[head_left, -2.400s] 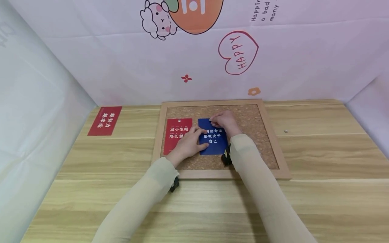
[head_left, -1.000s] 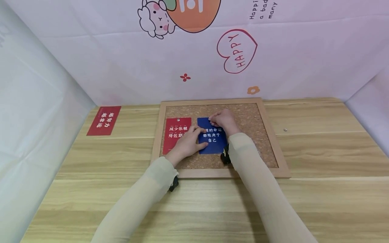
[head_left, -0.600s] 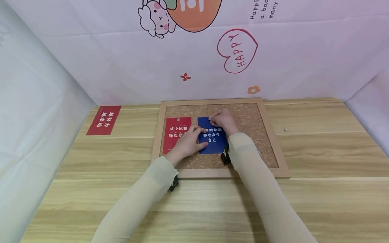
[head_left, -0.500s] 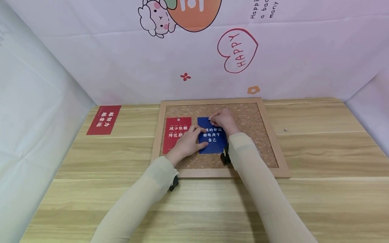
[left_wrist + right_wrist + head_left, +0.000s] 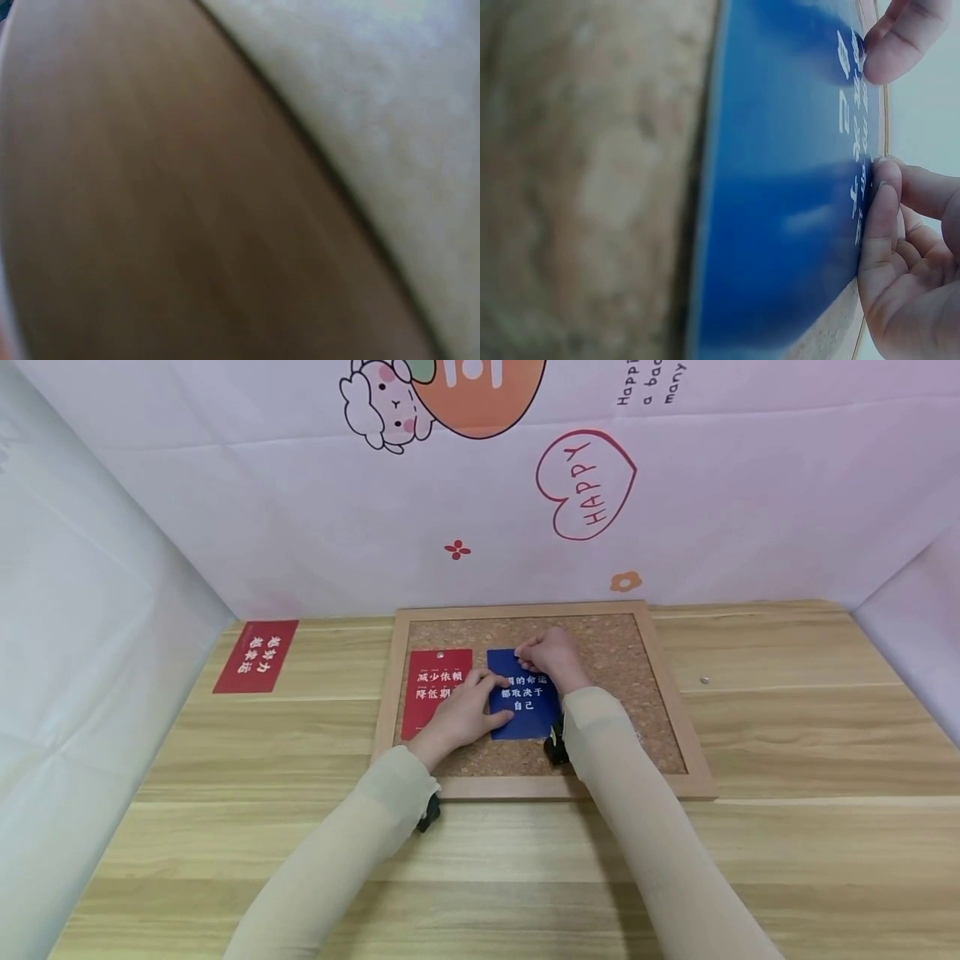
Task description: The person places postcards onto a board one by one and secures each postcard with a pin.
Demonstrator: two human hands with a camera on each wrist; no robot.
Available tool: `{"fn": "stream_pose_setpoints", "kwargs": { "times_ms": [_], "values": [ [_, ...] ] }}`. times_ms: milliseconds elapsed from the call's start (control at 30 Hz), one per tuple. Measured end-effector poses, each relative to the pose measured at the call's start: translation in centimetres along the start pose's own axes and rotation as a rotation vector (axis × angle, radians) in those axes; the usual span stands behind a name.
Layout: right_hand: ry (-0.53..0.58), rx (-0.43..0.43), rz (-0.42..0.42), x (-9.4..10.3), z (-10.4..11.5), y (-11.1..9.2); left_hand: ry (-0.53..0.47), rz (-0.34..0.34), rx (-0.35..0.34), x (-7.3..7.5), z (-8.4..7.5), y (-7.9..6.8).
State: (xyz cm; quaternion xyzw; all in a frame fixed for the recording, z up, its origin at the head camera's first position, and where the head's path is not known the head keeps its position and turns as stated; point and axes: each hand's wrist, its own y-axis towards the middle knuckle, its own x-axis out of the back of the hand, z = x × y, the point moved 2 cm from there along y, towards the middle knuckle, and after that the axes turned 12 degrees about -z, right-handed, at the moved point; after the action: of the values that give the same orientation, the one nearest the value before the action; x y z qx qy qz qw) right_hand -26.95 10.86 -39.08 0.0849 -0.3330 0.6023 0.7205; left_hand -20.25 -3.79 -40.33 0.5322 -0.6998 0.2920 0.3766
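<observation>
A blue card with white characters lies on a wood-framed corkboard. My left hand presses its left edge with fingertips and thumb spread. At the card's top edge my right hand pinches a small thumbtack, mostly hidden by the fingers. In the right wrist view the right hand has thumb and index finger together at the top of the blue card. Left of it, a red card hangs from a silver thumbtack, partly covered by my left hand. The left wrist view shows only blurred board frame.
Another red card lies on the wooden table at the far left. A loose silver thumbtack lies right of the corkboard. A white printed cloth stands behind the table, with white sheets at both sides.
</observation>
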Motion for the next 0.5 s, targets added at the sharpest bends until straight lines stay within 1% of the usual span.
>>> {"fn": "stream_pose_setpoints", "kwargs": {
  "times_ms": [500],
  "values": [
    [-0.036,0.016,0.017,0.16,0.21,-0.13,-0.003,0.004,0.006,0.08,-0.03,-0.01]
  ]
}}
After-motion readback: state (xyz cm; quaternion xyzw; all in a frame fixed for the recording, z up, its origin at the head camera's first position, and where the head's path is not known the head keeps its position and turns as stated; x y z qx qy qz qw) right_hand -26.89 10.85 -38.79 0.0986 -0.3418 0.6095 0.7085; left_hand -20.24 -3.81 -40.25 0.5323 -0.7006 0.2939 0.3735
